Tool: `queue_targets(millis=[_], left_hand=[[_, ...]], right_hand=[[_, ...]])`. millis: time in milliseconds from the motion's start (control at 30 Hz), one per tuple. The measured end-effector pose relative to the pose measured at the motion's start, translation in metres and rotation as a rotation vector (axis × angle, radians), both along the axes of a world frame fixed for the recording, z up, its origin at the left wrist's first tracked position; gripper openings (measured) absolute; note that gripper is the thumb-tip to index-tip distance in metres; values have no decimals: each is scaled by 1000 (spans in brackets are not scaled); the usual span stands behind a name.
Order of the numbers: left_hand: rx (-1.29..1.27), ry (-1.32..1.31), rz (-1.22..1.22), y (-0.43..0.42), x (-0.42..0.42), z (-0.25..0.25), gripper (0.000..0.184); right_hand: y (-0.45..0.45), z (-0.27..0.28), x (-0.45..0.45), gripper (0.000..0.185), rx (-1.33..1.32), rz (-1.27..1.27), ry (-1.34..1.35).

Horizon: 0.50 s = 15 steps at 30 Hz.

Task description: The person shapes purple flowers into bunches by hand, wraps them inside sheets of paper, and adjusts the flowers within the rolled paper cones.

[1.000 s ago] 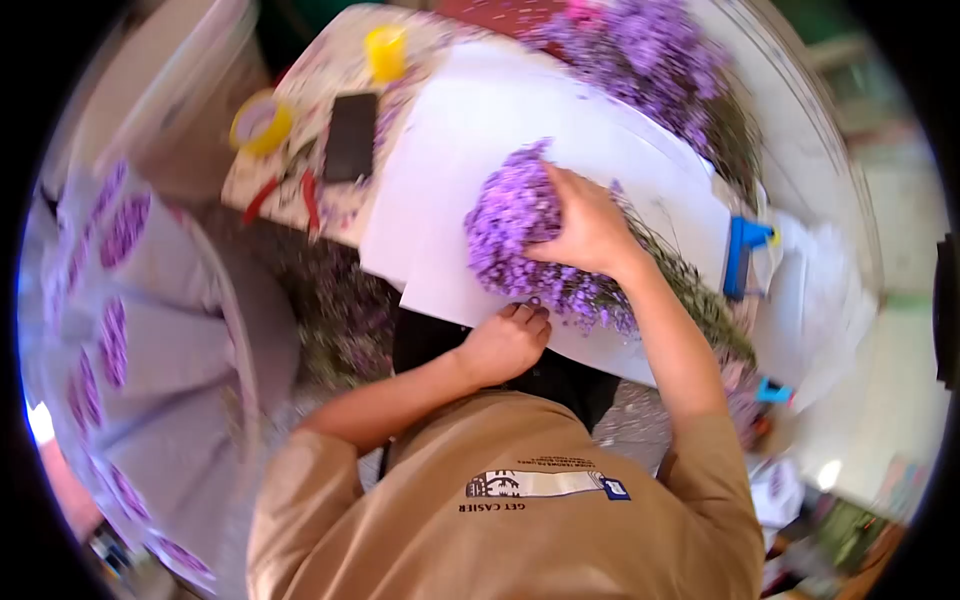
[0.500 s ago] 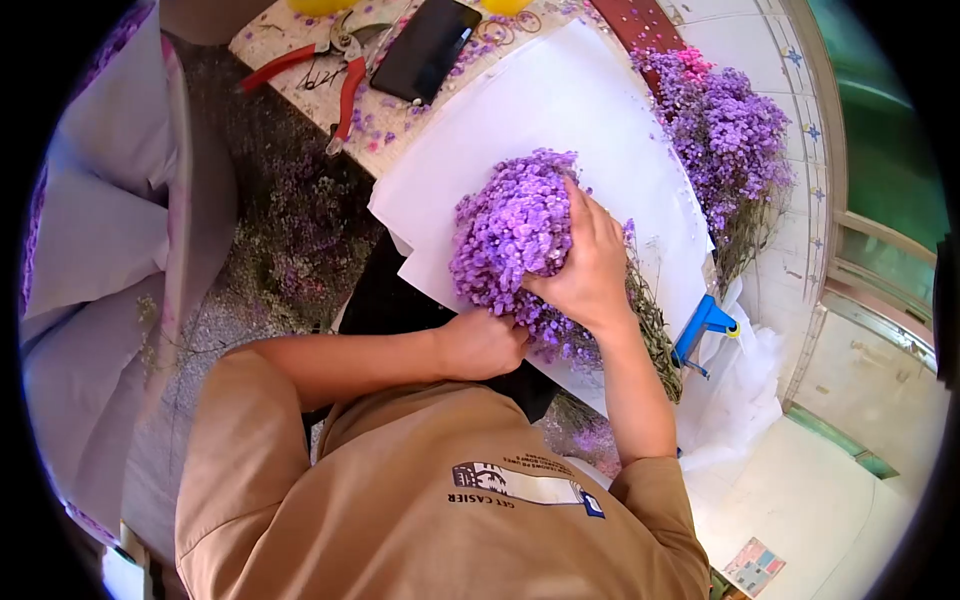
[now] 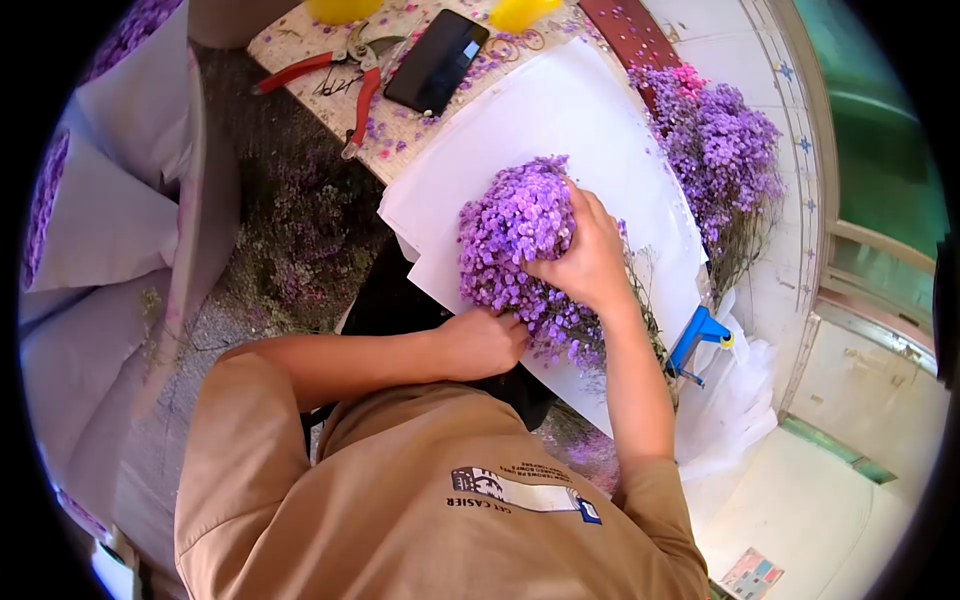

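Near, at the lower edge: brown shirt with printed lettering. Just ahead: large white paper, slanting over part of a petal-strewn bench. On the bare part: red-handled shears, open-bladed, beside a dark phone. At the right: blue tool near crumpled clear plastic, with another purple bunch beyond the paper. At the left: pale wrappings around purple blooms, and loose stems low beside the bench. Farther off: pale tiles and a green pane.

Flower bunch: over the near part of the paper. Right hand: fingers and thumb apart from each other, clamped on the bloom head from its right side. Left hand: fingers curled at the lower edge of the blooms, tips hidden, grip impossible to tell.

Long axis: diagonal across the paper, blooms toward the upper left, stems toward the lower right, partly hidden by the right forearm.
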<state>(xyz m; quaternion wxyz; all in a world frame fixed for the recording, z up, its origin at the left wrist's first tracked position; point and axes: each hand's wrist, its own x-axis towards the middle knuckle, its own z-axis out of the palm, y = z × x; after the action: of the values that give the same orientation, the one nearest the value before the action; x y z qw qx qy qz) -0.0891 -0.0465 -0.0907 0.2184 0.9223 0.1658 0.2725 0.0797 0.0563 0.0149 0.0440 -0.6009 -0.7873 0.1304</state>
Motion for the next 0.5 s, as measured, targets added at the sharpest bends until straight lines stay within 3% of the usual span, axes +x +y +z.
queue_targets(millis=[133,200,333,433,467,500], left_hand=[[112,-1,-9,22,-48,27,16],[329,-83,181,32,-62,35,17],[433,-83,125,73,-50,63,14],[377,21,-20,91,-44,99,17],[339,67,2,87,-42,106,18],[299,115,21,81,-41,113,19]], right_hand=[[18,-4,14,108,-103,-26,67],[26,-4,17,102,-168,-35,102],[26,-1,25,98,-176,-65,262],[14,11,17,60,-364,-16,485],[16,-36,23,45,-404,182,380],[4,-23,15,40,-467,174,317]])
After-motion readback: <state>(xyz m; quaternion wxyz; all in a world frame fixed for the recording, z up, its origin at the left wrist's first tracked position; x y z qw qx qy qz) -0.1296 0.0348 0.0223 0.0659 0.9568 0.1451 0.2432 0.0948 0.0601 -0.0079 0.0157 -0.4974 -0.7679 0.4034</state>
